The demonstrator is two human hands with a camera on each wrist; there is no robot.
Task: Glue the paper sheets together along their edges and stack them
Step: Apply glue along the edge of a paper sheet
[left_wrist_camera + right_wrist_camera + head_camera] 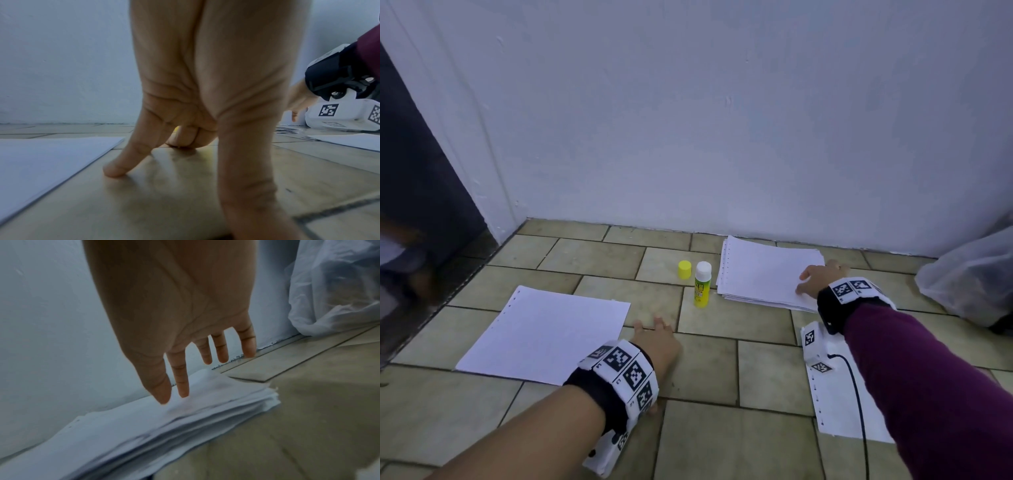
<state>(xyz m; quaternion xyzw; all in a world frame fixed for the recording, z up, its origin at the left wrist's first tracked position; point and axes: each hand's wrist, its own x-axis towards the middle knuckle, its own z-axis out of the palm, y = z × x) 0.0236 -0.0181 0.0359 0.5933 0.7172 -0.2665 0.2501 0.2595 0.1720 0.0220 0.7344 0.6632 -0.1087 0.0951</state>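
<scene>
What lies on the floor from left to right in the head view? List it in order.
Single paper sheet → left hand → yellow cap → uncapped glue stick → stack of paper → right hand → plastic bag.

On the tiled floor [592, 257], seen from the head camera, a single sheet [544, 335] lies at about 10 o'clock from the middle of the floor, and a stack of paper [763, 270] lies at 2 o'clock, close to the wall [722, 120]. Between them stands a glue stick [702, 284], upright, with its cap [684, 269] just beside it at 10 o'clock. The left hand [657, 342] rests on the floor at the sheet's 3 o'clock edge. The right hand [822, 277] lies over the stack's near right corner. Another sheet [839, 407] lies at 4 o'clock, under the right forearm. A plastic bag [972, 274] sits at 3 o'clock, against the wall.
</scene>
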